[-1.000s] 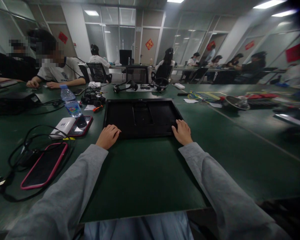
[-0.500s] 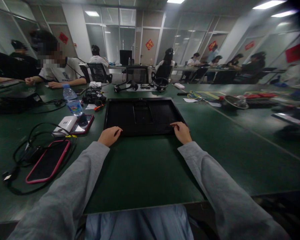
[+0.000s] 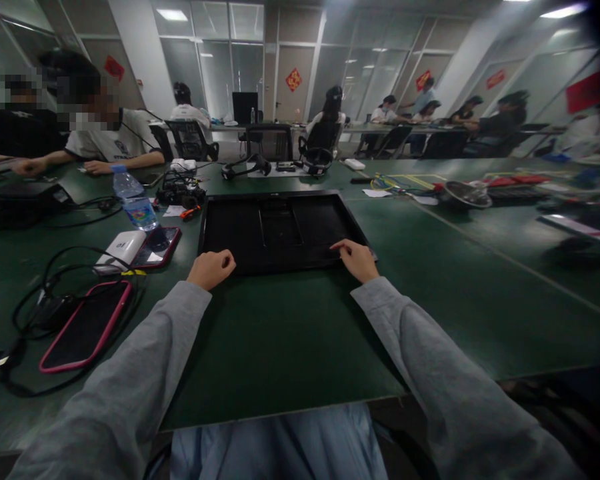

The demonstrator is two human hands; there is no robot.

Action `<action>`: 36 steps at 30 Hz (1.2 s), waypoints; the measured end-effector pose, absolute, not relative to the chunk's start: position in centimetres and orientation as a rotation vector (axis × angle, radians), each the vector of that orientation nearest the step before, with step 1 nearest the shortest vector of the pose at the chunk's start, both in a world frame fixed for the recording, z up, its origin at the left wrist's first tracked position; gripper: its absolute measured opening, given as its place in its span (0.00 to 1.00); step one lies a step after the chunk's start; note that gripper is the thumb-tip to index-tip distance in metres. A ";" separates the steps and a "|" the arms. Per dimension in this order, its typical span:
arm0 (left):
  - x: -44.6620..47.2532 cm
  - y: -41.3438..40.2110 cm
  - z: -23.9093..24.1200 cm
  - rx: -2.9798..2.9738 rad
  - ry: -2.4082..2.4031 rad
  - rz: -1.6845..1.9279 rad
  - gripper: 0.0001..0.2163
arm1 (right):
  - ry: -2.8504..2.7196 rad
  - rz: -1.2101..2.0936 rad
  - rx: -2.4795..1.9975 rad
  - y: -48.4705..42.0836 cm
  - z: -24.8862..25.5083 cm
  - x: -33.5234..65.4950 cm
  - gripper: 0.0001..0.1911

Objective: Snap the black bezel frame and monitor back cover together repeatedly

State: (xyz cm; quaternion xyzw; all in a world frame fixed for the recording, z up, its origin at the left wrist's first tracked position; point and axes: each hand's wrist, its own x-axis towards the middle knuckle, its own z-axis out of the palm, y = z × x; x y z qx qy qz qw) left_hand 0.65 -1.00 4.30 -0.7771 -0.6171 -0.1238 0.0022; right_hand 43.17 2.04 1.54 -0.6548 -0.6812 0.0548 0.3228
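A shallow black rectangular tray-like panel (image 3: 230, 227) lies on the green table (image 3: 280, 347) in front of me. It has a raised rim and a recessed rectangle in its middle. My left hand (image 3: 213, 268) is at its near left corner, fingers curled into a loose fist; what they may hold is hidden. At the near right corner, my right hand (image 3: 359, 260) reaches over the rim, with the index finger stretched out over the panel's inside and the other fingers bent beneath. I see nothing held in it.
On my left are a pink-edged phone (image 3: 85, 327), a black cable (image 3: 17, 320), a white power bank (image 3: 120, 250), a second phone (image 3: 156, 248) and a water bottle (image 3: 135, 200). A metal bowl (image 3: 465, 195) stands far right. A co-worker (image 3: 115, 140) sits across on the left.
My left fingers have curled in from a more stretched pose. The right index finger stays extended. The panel looks unmoved on the table; the whole view has shifted slightly.
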 end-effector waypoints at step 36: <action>1.2 -1.8 4.5 -2.397 -1.925 -0.213 0.15 | -1.886 0.167 -1.718 1.2 2.2 42.3 0.19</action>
